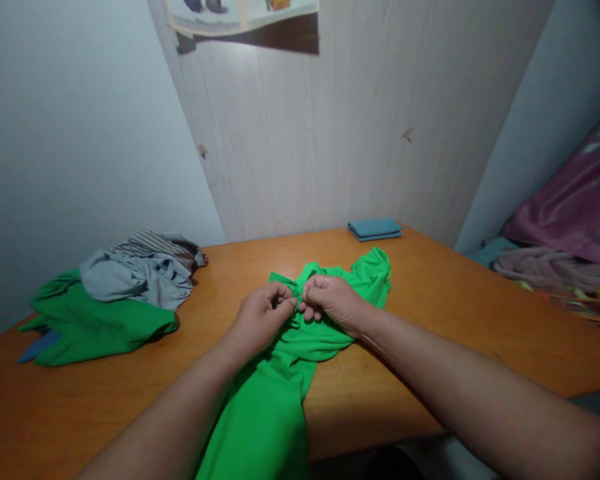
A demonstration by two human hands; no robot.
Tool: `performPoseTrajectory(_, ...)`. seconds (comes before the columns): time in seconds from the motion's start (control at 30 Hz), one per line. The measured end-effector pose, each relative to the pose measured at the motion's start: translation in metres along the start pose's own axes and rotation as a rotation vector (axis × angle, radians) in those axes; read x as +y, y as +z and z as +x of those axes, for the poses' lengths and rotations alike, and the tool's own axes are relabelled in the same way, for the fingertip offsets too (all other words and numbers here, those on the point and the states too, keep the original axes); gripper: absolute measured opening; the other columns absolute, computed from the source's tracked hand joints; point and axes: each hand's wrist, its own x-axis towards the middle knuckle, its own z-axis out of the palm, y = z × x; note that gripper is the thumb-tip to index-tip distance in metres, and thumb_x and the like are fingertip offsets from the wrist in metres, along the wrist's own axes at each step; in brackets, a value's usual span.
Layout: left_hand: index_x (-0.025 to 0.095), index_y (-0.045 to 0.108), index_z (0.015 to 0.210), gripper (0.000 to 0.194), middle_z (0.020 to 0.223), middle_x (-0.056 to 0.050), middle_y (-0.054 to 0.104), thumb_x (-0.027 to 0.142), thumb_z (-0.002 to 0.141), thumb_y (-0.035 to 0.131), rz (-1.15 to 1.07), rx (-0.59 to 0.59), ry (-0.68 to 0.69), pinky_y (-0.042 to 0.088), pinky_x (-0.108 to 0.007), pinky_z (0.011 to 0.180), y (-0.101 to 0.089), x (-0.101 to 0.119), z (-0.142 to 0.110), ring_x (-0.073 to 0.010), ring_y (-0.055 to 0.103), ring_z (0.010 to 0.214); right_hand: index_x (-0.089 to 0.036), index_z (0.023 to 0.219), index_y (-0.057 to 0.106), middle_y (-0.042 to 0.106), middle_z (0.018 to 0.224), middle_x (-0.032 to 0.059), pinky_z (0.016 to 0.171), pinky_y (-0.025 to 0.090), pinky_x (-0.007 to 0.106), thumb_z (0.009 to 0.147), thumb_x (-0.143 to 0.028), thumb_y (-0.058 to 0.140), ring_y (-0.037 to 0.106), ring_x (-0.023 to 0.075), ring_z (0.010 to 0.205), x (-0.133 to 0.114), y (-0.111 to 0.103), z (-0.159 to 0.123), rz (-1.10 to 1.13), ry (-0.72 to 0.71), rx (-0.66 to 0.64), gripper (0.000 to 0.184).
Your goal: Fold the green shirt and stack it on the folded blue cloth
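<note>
From the head camera: A person's left hand [265,313] and right hand [335,303] meet over a bright green garment [275,400] at the middle of an orange-brown worktop [445,320]. The left hand is closed to a pinch, thumb against curled fingers, gripping a small piece of the green cloth; the right hand, its fingers bent and thumb turned inward, pinches the fabric just beside it (what exactly lies between the fingertips is too small to make out). The garment is bunched and wrinkled around the hands, with a crumpled end standing up at the far right and a smoother stretch running to the near side and out of view.

On the left of the worktop, grey cloth [140,277] lies over darker green cloth [105,327], with striped fabric [155,245] on the far side and a corner of blue cloth [40,347] showing at the near left. A folded blue item [375,229] rests by the far edge, right of the hands, before a pale wood-grain panel [305,147].
</note>
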Motion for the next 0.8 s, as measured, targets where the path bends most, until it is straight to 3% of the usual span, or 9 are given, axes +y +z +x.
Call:
performPoseTrajectory(0.17, 0.018, 0.060, 0.074, 0.022, 0.068, 0.001, 0.056, 0.038, 0.081, 0.065, -0.073, 0.002, 0.003, 0.038, -0.025, 0.059, 0.000, -0.001, 0.002, -0.0133, 0.050, 0.065, -0.019, 0.072, 0.057, 0.067, 0.063, -0.0012, 0.041, 0.037, 0.017, 0.071, -0.023, 0.060, 0.054, 0.0071, 0.045, -0.001, 0.000, -0.001, -0.006, -0.004, -0.009, 0.005)
performPoseTrajectory(0.4, 0.018, 0.062, 0.083, 0.014, 0.071, 0.001, 0.058, 0.032, 0.078, 0.064, -0.061, 0.292, 0.001, 0.039, -0.025, 0.058, -0.015, -0.004, 0.008, -0.0137, 0.051, 0.064, -0.019, 0.070, 0.058, 0.064, 0.060, -0.0020, 0.041, 0.038, 0.019, 0.073, -0.028, 0.062, 0.053, 0.0084, 0.044, -0.006, -0.019, 0.003, 0.069, -0.066, 0.159, 0.010)
performPoseTrajectory(0.53, 0.018, 0.065, 0.086, 0.018, 0.079, -0.002, 0.064, 0.033, 0.076, 0.067, -0.011, 0.363, -0.023, 0.045, -0.028, 0.064, -0.028, -0.015, 0.014, -0.0164, 0.058, 0.071, -0.018, 0.069, 0.061, 0.064, 0.060, -0.0008, 0.041, 0.037, 0.020, 0.073, -0.030, 0.063, 0.053, 0.0088, 0.044, -0.009, -0.031, 0.007, 0.111, -0.094, 0.281, 0.013)
performPoseTrajectory(0.67, 0.019, 0.068, 0.082, 0.023, 0.080, -0.005, 0.067, 0.040, 0.075, 0.069, 0.162, 0.329, -0.082, 0.042, -0.029, 0.061, -0.041, -0.029, 0.019, -0.0186, 0.058, 0.069, -0.017, 0.069, 0.062, 0.065, 0.061, 0.0005, 0.041, 0.038, 0.021, 0.074, -0.030, 0.066, 0.053, 0.0091, 0.046, -0.007, -0.038, 0.010, 0.130, -0.114, 0.305, 0.015)
performPoseTrajectory(0.8, 0.019, 0.068, 0.079, 0.033, 0.077, -0.006, 0.069, 0.052, 0.076, 0.067, 0.348, 0.167, -0.192, 0.040, -0.030, 0.060, -0.049, -0.040, 0.020, -0.0215, 0.060, 0.071, -0.016, 0.070, 0.064, 0.067, 0.064, 0.0024, 0.043, 0.040, 0.020, 0.074, -0.030, 0.068, 0.055, 0.0091, 0.048, -0.005, -0.042, 0.012, 0.157, -0.133, 0.309, 0.015)
